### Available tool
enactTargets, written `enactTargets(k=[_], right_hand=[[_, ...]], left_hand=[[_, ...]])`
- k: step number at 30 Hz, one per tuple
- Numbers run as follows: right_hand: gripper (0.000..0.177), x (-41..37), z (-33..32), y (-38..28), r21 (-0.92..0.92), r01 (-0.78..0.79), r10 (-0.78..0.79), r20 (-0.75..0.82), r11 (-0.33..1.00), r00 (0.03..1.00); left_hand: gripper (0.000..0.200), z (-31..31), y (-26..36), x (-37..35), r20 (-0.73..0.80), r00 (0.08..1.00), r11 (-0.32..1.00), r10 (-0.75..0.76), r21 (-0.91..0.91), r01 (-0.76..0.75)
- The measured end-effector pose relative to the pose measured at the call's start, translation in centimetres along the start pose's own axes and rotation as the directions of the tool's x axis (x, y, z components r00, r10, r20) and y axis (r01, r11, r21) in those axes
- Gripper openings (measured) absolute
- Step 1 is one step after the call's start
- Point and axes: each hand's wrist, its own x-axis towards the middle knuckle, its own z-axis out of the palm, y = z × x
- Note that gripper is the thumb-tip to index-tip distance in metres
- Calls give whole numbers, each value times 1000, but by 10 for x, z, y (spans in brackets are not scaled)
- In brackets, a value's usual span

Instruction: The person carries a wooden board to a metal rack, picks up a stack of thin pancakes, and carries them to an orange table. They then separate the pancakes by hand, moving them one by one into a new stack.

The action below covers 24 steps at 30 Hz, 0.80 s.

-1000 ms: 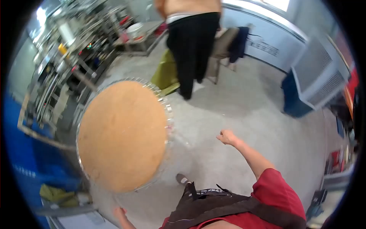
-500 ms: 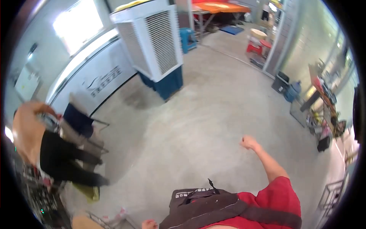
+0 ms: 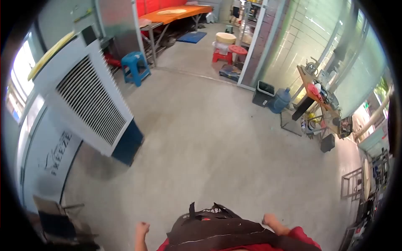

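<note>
Brown apron [image 3: 217,235] fills the bottom middle of my view, worn across my front between my two hands, its upper edge crumpled, with white lettering and a pale stitched line. My left hand [image 3: 142,229] is curled into a loose fist, apart from the cloth; my right hand [image 3: 272,221], fingers folded in, is near its other side. Smooth grey floor [image 3: 197,146] runs ahead to the doorway, bounded on the left by the tall air cooler [image 3: 92,100], white slatted plastic on a dark blue base, and on the right by the ribbed water jug [image 3: 281,100] beside a dark bin [image 3: 263,94]. A glossy blue plastic stool [image 3: 135,67] is just outside the opening; beyond it is a table with an orange top [image 3: 178,14]. The chair [image 3: 52,211] at lower left is dim and partly cut off, and the clutter along the right wall is too small to sort out.
</note>
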Motion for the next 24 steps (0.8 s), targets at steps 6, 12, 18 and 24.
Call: enactTargets(k=[6,12,18,24], right_hand=[[30,45,-67,-42,239,-82,2,318,967,948],[29,232,-301,-115,212,107,-133,111,971,985],[18,444,-641,-179,272,349,-25,-757,897,653],[20,555,-776,-178,177,519,-144,-843,836,519]], left_hand=[[30,-30,364,113,-1,666,665,746,52,-745],[23,-33,430,217,65,816,819,574,-38,-573],[33,-23,367,287,212,912,841,350,357,-406],[35,-45,527,340,344,931,897,121,364,-251]])
